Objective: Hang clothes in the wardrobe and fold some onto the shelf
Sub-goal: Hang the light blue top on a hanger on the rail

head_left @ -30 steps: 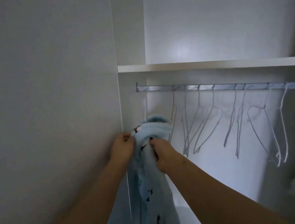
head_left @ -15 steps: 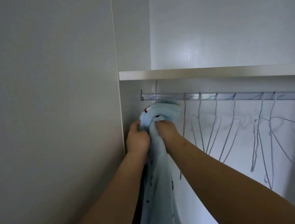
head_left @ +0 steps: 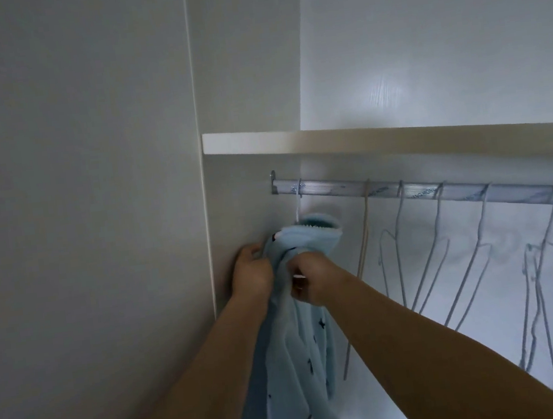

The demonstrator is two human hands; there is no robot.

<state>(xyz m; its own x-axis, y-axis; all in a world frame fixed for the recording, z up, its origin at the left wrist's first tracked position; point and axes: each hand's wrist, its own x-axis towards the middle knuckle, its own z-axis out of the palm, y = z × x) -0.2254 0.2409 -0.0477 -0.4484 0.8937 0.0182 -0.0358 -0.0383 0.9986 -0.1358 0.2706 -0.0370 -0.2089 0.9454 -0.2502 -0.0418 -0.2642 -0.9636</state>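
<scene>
Both hands were closed on a light blue fleecy garment (head_left: 296, 362) printed with small dark marks, bunching its neck just below the left end of the metal hanging rail (head_left: 400, 191). The left hand (head_left: 252, 270) gripped the fabric on the garment's 9 o'clock side, close to the wardrobe's side panel (head_left: 239, 196). The right hand (head_left: 311, 281) clutched it at 3 o'clock, fingers curled into the cloth. A thin white hanger hook (head_left: 298, 203) rose from the collar at 12 o'clock and sat over the rail near its bracket. The rest of the garment hung down toward 6 o'clock between the forearms. At 3 o'clock from the hands, a beige hanger (head_left: 365, 240) and then a row of pale wire hangers (head_left: 481, 230) hung along the rail. The white shelf (head_left: 364, 142) ran just above the rail, at 12 o'clock.
</scene>
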